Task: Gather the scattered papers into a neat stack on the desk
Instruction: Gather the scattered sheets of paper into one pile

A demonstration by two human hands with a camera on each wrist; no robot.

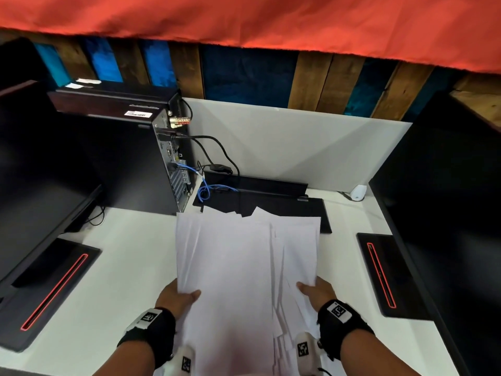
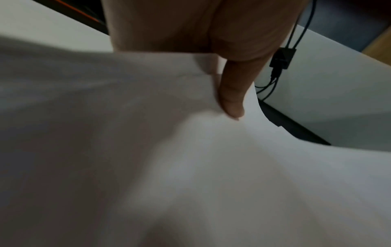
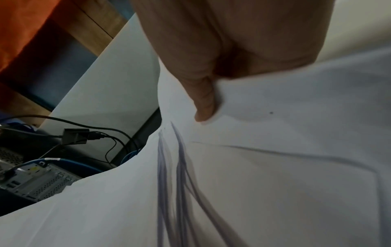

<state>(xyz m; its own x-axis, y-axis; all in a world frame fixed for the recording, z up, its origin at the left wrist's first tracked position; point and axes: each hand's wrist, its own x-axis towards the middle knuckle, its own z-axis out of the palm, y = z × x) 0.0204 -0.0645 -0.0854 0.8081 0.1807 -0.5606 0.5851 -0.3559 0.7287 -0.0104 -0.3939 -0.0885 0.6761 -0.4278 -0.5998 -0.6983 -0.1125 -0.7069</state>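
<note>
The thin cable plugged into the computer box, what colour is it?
Blue. The cable loops behind the computer, clearest in the head view.

The papers (image 1: 244, 267) sit at the middle of the desk (image 1: 130, 267), held up between the two hands; the left hand (image 1: 176, 297) grips their left edge, the right hand (image 1: 315, 293) their right edge (thumbs on top); behind them lies a keyboard (image 1: 311, 210), partly covered by the sheets' far edges; a computer tower (image 1: 141, 164) stands behind and to the left, cables (image 1: 217, 150) trailing from its rear toward the keyboard; a monitor (image 1: 40, 191) stands at the far left, another monitor (image 1: 447, 213) at the far right, their bases on the desk; a partition panel (image 1: 284, 147) rises behind the keyboard.
</note>
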